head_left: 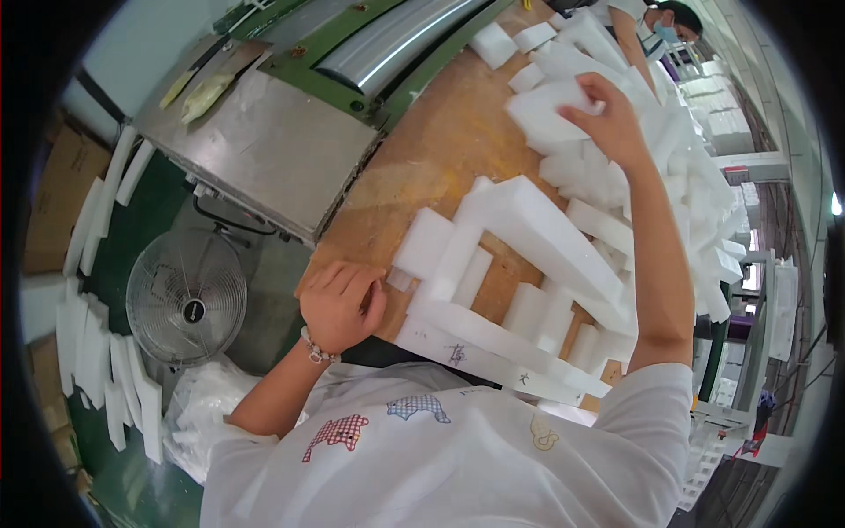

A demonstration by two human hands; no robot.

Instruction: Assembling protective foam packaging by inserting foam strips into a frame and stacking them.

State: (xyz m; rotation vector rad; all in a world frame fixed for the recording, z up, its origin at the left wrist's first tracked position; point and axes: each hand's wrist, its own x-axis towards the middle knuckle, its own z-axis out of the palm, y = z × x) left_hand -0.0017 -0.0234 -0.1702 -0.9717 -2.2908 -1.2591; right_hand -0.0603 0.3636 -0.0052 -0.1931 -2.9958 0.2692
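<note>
My left hand rests on the near left edge of the wooden table, palm down, fingers loosely bent and thumb apart, holding nothing that shows. Just right of it lies a white foam block beside a small translucent piece. My right hand reaches out over the foam pile, thumb and fingers curved apart, close to a white foam piece; I see no grip on it. Between my arms stands an assembled white foam frame with crosspieces and handwritten marks on its near strip.
Loose foam pieces heap up along the right. A metal-topped machine with a shiny roller stands at the left and back. A floor fan is below it. At the far right, a masked person leans near the pile.
</note>
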